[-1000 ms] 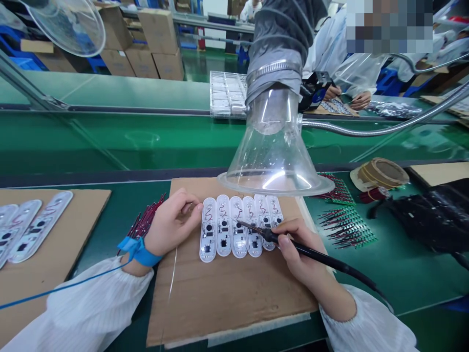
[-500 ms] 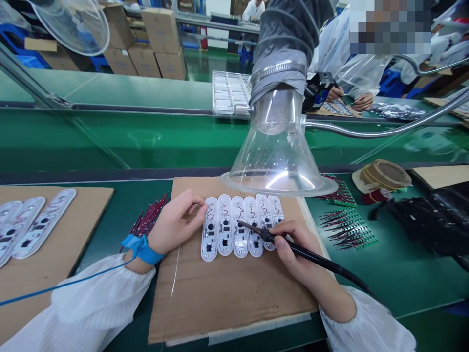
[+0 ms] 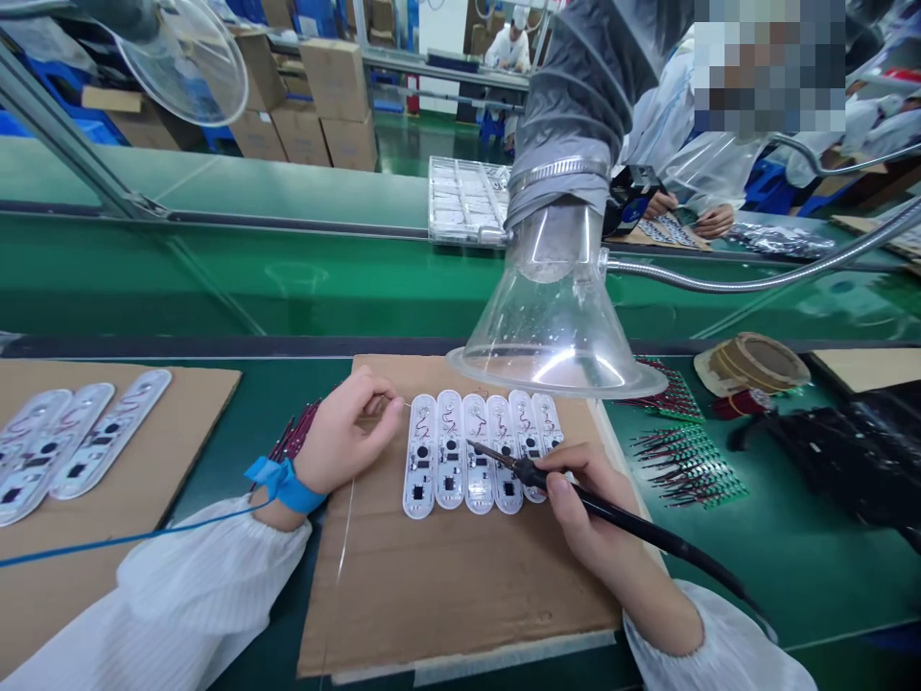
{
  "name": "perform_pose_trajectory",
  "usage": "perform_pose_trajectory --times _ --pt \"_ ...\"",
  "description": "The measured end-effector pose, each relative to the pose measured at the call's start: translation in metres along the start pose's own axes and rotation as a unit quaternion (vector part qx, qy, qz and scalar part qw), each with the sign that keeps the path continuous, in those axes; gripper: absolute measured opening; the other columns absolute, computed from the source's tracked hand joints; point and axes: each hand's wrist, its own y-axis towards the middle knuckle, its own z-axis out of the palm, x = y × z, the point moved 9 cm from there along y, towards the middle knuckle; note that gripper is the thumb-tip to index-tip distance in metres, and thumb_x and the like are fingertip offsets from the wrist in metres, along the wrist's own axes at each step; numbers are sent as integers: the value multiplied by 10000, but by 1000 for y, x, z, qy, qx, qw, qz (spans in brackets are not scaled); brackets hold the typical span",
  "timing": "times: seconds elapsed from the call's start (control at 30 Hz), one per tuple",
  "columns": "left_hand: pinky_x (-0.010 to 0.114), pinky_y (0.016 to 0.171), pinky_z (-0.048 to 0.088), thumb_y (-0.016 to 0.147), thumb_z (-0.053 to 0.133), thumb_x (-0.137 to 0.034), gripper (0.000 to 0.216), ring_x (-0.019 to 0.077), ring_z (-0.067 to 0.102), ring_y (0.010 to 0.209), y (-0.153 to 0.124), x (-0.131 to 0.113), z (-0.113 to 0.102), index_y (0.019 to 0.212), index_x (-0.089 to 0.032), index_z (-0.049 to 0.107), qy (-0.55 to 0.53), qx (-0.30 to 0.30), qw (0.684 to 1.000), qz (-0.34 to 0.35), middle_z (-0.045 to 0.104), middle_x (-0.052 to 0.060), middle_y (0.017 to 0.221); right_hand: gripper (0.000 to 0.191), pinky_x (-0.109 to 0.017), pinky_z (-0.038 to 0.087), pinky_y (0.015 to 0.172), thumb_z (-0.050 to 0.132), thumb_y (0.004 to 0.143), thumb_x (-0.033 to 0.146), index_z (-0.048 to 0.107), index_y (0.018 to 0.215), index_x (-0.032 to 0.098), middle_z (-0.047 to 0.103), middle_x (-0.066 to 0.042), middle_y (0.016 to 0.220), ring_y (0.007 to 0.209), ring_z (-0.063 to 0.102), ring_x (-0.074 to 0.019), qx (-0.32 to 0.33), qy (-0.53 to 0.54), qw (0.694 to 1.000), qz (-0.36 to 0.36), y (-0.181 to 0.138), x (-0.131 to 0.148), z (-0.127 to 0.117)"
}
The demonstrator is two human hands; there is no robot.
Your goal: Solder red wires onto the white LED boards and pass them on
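Where the green worktop (image 3: 791,547) carries a sheet of cardboard (image 3: 460,595), a clear fume hood (image 3: 557,326) hangs just over the sheet's far edge. Below its rim lie six translucent lamp housings (image 3: 482,451), side by side and touching, each with a small circuit board and a curl of red wire inside. Across them slants a black soldering iron (image 3: 611,513), its tip down on the third housing from the left, near the middle of that board. A thin solder wire (image 3: 349,518) trails from the left hand over the cardboard toward the person. In my judgement the joint will come out well if the tip warms pad and lead together, and the solder is fed to the joint rather than to the iron. The hot shaft should also keep clear of the neighbouring plastic walls, with the work under the hood. The right hand (image 3: 582,509) is closed on the iron like a pen, thumb and forefinger near the front. Its heel seems to rest on the cardboard, with the wrist coming in from the lower right. The left hand (image 3: 345,437), a blue wrist strap (image 3: 284,483) behind it, is curled at the left end of the row. Its thumb and fingertips are pinched on the solder wire, whose end lies apart from the iron's tip.
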Motion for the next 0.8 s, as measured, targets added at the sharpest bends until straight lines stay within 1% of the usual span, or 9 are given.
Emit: perform_pose_trajectory --times 0.13,0.23,0.4,0.57,0.67,0.8 --pt "295 630 421 1016 613 -177 149 148 501 658 -1 0 4 880 -236 604 6 17 1000 -5 503 -36 744 256 -287 590 596 624 1149 470 727 1048 258 785 -26 828 661 754 -192 17 -4 1000 6 11 10 11" --pt "298 630 418 1018 613 -189 152 152 496 657 -1 2 5 875 -238 602 7 24 1000 -12 500 -34 735 228 -288 607 618 630 1142 442 724 1047 257 802 -32 846 681 774 -195 26 -4 1000 4 15 12 14" --pt "290 616 405 1022 609 -170 158 145 489 645 0 -2 5 878 -235 601 -1 27 1000 2 504 -39 734 121 -285 633 657 655 1110 352 718 1059 262 817 -22 862 730 798 -200 39 -13 999 -7 16 16 15" --pt "286 615 399 1033 604 -165 173 144 486 648 1 -6 8 875 -235 601 -5 38 999 17 510 -39 737 135 -292 631 643 640 1107 357 724 1064 260 812 -31 852 716 788 -204 44 -21 999 0 15 14 16" --pt "290 615 387 1036 600 -174 175 144 475 643 0 -5 10 872 -235 602 -1 50 999 13 488 -42 731 111 -299 636 657 655 1089 342 730 1067 264 818 -34 865 739 794 -212 47 -29 998 3 15 13 17" --pt "290 610 378 1031 605 -176 181 144 471 640 -1 -4 12 860 -236 594 0 54 998 8 477 -45 728 102 -292 628 633 665 1075 336 728 1040 264 810 -25 838 709 785 -207 43 -32 999 -10 15 15 17"
